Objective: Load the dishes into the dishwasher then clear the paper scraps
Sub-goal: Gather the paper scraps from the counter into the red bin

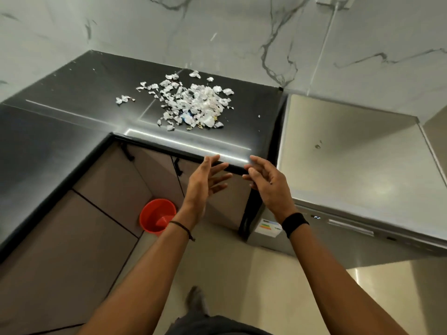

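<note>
A heap of torn white paper scraps (191,101) lies on the dark countertop (72,110), near its right end by the marble wall. A few stray scraps sit apart to the left of the heap. My left hand (205,177) and my right hand (266,180) hover side by side just in front of the counter's front edge, below the heap. Both hands hold nothing and their fingers are spread, palms turned toward each other. The steel dishwasher (350,165) stands to the right of the counter with its door closed. No dishes are in view.
A red bucket (157,217) stands on the floor in the corner under the counter. Brown cabinet doors (108,180) with black handles run below the L-shaped counter. A marble wall (217,32) backs the counter. My foot (197,299) shows on the beige floor.
</note>
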A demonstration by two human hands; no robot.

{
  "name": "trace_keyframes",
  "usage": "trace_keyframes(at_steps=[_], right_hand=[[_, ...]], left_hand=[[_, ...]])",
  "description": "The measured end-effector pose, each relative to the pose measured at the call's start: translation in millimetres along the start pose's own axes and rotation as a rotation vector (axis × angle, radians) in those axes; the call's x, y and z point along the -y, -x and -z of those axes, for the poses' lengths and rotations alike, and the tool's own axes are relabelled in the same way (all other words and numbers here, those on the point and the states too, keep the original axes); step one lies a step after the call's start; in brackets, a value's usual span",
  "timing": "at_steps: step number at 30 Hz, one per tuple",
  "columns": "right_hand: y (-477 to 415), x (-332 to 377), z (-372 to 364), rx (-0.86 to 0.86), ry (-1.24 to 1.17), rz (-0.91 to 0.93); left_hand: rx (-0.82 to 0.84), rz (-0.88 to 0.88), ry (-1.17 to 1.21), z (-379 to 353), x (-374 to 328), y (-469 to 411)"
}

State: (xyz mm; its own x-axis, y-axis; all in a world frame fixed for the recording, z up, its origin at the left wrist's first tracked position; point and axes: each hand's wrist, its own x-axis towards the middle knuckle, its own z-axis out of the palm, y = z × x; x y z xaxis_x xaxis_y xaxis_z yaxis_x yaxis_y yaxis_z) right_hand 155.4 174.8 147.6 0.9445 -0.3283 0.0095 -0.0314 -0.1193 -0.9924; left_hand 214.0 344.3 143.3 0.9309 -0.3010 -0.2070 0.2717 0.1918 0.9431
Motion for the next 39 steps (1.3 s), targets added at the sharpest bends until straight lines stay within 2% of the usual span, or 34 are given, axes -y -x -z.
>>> trace_keyframes(at_steps=[9,20,23,27,30,35,39], right_hand=[[-96.4,-1.3,-73.7,0.021,0.041,-0.006],[-258.8,-35.5,-89.5,0.043,0.219,0.035],[-295.2,-43.8,-91.8,0.063,0.352,0.045],[-331.1,-72.9,-91.2,0.162,0.742,0.123],[-339.1,-95.0,-94.0,0.215,0.902,0.121],[-331.4,-103.3,-94.6,0.094,0.872,0.131],[-324.7,-85.5,-105.5,-0.069,0.683,0.046]], left_hand=[[-0.057,0.096,0.073,65.3,-21.6,-96.5],[-0.144,0.179,0.327,68.3,-32.2,-233.9],[-0.166,0.195,0.354,64.4,-38.6,-265.6],[-0.188,0.223,0.400,62.8,-40.7,-299.9],[-0.183,0.233,0.392,70.2,-39.6,-316.7],[-0.180,0.253,0.407,92.1,-37.4,-340.3],[-0.142,0.267,0.390,97.6,-37.7,-353.3]])
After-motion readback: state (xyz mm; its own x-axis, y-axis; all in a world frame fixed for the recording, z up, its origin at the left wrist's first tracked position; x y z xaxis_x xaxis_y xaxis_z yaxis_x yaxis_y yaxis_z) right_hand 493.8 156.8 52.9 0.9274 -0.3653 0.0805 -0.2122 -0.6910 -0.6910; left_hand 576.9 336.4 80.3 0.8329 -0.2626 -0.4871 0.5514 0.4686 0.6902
